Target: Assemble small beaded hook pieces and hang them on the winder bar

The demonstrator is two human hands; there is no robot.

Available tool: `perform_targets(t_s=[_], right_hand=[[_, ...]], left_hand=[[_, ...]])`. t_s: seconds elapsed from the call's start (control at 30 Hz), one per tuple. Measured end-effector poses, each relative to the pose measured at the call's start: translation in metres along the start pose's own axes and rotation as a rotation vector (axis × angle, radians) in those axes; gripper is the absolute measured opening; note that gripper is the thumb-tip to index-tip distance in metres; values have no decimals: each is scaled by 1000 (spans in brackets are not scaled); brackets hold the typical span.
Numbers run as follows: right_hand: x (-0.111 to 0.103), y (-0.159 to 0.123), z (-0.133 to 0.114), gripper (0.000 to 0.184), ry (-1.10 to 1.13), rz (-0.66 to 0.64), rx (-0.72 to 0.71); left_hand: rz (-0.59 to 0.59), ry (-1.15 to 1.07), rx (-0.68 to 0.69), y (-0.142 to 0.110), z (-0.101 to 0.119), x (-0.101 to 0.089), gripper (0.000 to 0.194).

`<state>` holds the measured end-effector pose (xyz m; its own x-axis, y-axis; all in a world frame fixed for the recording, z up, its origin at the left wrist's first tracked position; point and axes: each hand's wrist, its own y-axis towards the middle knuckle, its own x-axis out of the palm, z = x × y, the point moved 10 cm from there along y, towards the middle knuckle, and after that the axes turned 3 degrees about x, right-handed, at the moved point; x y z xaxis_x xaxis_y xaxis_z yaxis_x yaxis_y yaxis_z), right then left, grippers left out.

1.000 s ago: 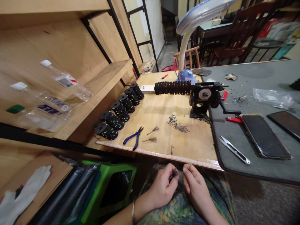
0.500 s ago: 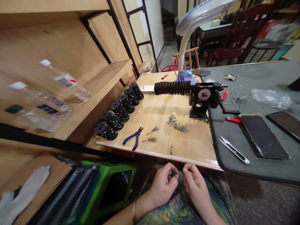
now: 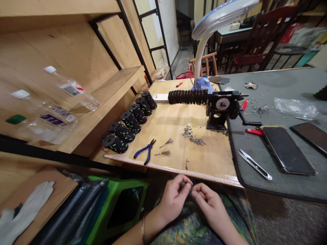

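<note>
Both hands are over my lap, just in front of the table edge, with their fingertips nearly meeting. My left hand (image 3: 175,197) is closed in a pinch around something small and dark that I cannot make out. My right hand (image 3: 208,202) is pinched too, and whatever its fingertips hold is too small to name. On the wooden tabletop (image 3: 212,156) beyond them lies a small metal piece (image 3: 186,164). Farther back is a heap of coloured beads (image 3: 188,132) beside a pile of small metal pieces (image 3: 199,140). Two feathery tufts on thin stems (image 3: 163,153) lie to the left.
Blue-handled pliers (image 3: 145,152) lie near a row of black spools (image 3: 116,144). A crank winder (image 3: 219,109) stands behind, below a lamp (image 3: 200,61). On the grey mat (image 3: 245,136) are thread snips (image 3: 254,164) and phones (image 3: 287,148). A measuring tape (image 3: 163,167) runs along the front edge.
My hands have come closer together, so their fingertips almost touch. The right hand has shifted left and slightly down. The things on the table have stayed put.
</note>
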<state>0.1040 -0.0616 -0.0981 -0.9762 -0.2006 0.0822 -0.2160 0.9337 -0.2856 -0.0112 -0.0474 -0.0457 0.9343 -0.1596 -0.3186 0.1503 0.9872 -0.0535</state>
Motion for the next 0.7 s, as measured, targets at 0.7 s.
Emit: perform_targets(t_s=[0.7], right_hand=[[8,-4,-19,32,-134,-51,-63]], left_hand=[[157,-14,86,13,6,-18,27]])
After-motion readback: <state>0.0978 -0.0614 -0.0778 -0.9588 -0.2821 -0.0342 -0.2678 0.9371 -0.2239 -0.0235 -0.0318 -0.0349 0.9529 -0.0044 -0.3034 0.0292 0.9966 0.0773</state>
